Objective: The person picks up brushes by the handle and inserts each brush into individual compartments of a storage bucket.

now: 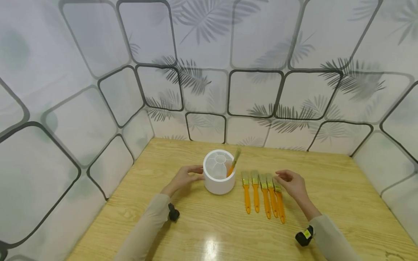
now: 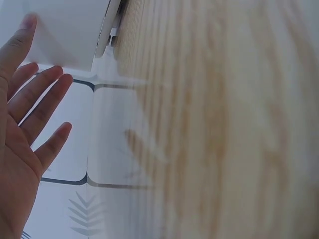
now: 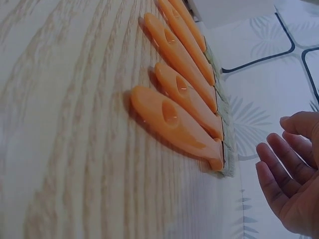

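Observation:
A white round organizer (image 1: 219,186) with divided compartments stands on the table. One paintbrush (image 1: 237,156) leans inside it at the right, bristles up and orange handle down. My left hand (image 1: 185,178) is at the organizer's left side, thumb and fingers extended with the tips right at its wall (image 2: 65,30). To the right lie several flat paintbrushes (image 1: 266,199) with orange handles toward me and pale bristles away. Close by the bristle end of the rightmost paintbrush (image 1: 280,204) is my right hand (image 1: 292,184), its fingers loosely bent and holding nothing in the right wrist view.
The light wooden table (image 1: 196,224) meets patterned white wall sheets (image 1: 205,90) at the back and sides. Black wrist devices sit at the left cuff (image 1: 156,210) and right cuff (image 1: 326,228).

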The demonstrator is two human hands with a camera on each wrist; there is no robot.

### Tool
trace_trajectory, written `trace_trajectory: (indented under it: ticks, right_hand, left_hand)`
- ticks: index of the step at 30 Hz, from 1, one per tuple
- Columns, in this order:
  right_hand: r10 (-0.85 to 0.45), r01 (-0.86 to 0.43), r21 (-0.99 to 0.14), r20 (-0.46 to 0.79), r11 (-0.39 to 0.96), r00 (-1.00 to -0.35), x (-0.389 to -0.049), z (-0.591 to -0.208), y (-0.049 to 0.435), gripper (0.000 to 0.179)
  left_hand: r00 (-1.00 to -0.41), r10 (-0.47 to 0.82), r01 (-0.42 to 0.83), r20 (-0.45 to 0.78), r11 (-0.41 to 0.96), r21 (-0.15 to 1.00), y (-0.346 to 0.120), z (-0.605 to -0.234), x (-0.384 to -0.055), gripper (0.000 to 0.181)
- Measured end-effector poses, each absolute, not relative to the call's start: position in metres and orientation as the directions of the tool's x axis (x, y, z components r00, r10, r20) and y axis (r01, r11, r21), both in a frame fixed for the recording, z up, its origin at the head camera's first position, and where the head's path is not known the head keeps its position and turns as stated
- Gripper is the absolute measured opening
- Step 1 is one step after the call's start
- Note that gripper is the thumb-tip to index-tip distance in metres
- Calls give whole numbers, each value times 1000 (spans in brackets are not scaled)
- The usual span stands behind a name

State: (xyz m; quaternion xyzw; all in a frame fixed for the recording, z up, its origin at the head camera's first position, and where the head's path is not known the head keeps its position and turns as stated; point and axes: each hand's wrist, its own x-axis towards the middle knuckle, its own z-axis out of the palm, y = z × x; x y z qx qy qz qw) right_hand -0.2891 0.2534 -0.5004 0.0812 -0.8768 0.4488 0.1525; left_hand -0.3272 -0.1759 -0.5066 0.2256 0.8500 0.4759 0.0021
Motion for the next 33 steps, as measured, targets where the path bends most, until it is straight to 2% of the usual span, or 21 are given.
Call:
trace_trajectory:
  ticks: [5, 12, 33]
  right_hand:
    - [24, -218, -753, 296, 621, -955, -286, -497, 251, 33]
    - [34, -197, -738, 285, 646, -958, -285, -496, 251, 26]
    - [23, -133, -716, 203, 685, -979, -282, -500, 260, 28]
  left_hand:
    - [-895, 395, 382, 206, 443, 811, -176, -508, -327, 59]
    - [-882, 420, 406, 216, 442, 800, -174, -507, -327, 61]
    - [-881, 420, 410, 217, 450, 794, -171, -505, -326, 64]
